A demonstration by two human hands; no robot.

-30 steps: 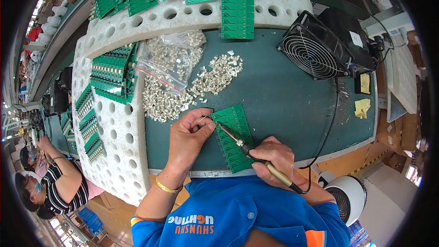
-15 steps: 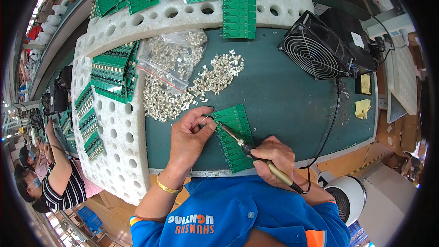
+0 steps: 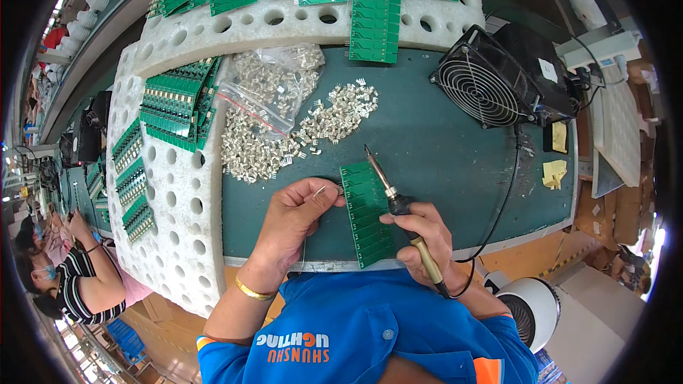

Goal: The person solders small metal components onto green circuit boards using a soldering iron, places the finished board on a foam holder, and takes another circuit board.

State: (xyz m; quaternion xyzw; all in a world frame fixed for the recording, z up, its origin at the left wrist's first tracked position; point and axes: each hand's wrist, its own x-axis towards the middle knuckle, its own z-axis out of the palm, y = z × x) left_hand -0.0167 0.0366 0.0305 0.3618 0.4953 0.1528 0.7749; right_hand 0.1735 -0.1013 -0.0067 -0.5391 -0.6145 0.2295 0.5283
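Note:
A green circuit board panel (image 3: 364,224) lies near the table's front edge, between my hands. My left hand (image 3: 293,212) pinches a thin solder wire (image 3: 305,247), which trails down from the fingers; its fingertips meet the panel's left edge, and whether they also grip the panel or a small part there is hidden. In my right hand (image 3: 429,235) is a soldering iron (image 3: 383,178), held like a pen, its tip pointing up and away past the panel's far end. Beyond my hands lie a pile of small silvery connectors (image 3: 338,114) and a clear plastic bag (image 3: 274,89) of more connectors.
White foam boards (image 3: 174,199) with round holes border the left and far sides, bearing stacked green panels (image 3: 181,103). A black fan (image 3: 484,85) stands at the far right, with the iron's cord (image 3: 506,199) running near it. At the left, another person (image 3: 85,281) works.
The iron's tip has lifted off the panel's left edge and swung up and to the right. My left fingers have shifted slightly down and right, along the edge.

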